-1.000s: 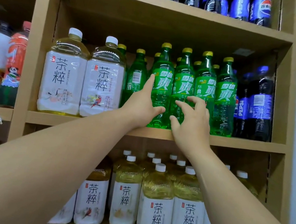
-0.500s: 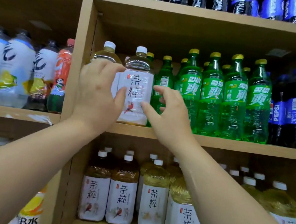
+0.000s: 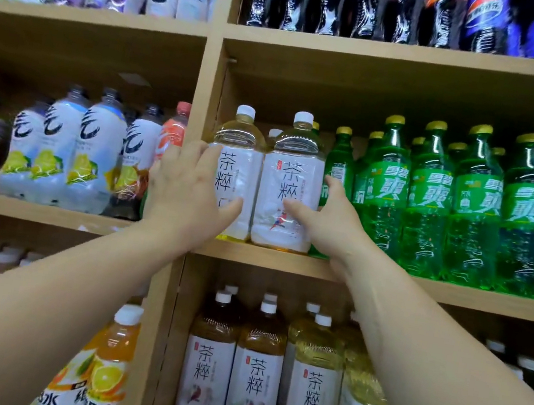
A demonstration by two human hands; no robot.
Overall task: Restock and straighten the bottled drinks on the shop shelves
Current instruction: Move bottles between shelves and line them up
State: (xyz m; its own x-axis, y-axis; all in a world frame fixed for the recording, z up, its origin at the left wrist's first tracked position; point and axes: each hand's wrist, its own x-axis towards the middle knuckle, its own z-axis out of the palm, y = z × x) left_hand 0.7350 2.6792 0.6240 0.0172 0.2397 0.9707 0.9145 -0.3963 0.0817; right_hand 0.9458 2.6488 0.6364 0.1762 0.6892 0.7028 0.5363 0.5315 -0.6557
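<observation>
Two tea bottles [image 3: 292,171] beside the green bottles [image 3: 429,199] are gripped, one by the left hand [image 3: 187,190], one by the right hand [image 3: 332,219]; turn them slowly, labels forward.

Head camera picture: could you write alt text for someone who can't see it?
A person's left hand grips the left tea bottle and the right hand grips the right tea bottle, both upright side by side on a wooden shelf. Green soda bottles stand to their right.
</observation>
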